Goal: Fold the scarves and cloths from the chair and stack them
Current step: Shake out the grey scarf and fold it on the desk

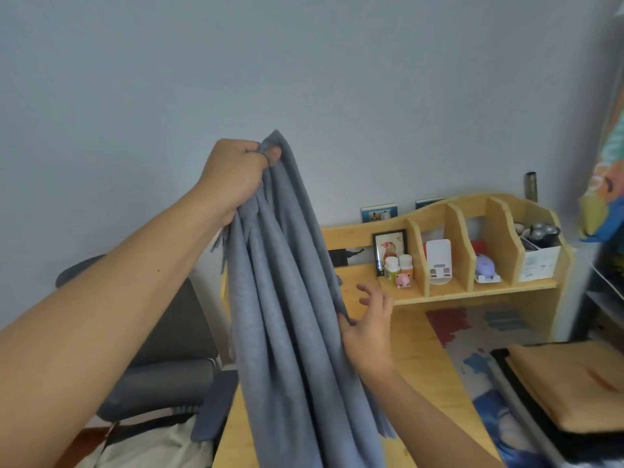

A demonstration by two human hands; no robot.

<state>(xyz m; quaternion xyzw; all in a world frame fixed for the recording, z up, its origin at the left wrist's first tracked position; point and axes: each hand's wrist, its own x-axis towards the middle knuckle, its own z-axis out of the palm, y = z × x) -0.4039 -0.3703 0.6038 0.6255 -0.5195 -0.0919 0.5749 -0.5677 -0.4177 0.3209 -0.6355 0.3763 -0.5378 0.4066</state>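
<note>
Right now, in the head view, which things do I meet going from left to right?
Grey office chair → left hand → grey-blue scarf → right hand → pink pig figurine → white phone stand → electric shaver

Plain pale blue-grey wall (304,62), evenly lit. Light wooden counter (418,352) against it, carrying a wooden divider shelf (456,244). Dark grey office chair (169,349) at left. Reddish floor (84,444).
</note>
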